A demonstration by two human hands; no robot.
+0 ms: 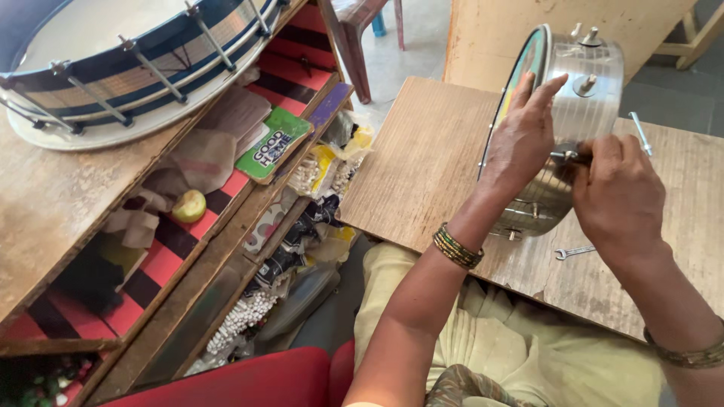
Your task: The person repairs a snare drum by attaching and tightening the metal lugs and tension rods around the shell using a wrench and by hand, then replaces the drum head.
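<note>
Shiny steel drum (581, 98) on its side on wooden board (422, 166). Left hand (524, 136) flat on shell, fingers spread; right hand (615, 192) pinching a lug fitting (567, 156). Open shelf (226, 226) holds bead packets (320, 173).

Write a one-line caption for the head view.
Left hand steadies a steel drum shell on a wooden board; right hand works a side fitting.

Green-white flat pack (273, 143) on shelf; clear bead bags (320, 172) beside.
</note>
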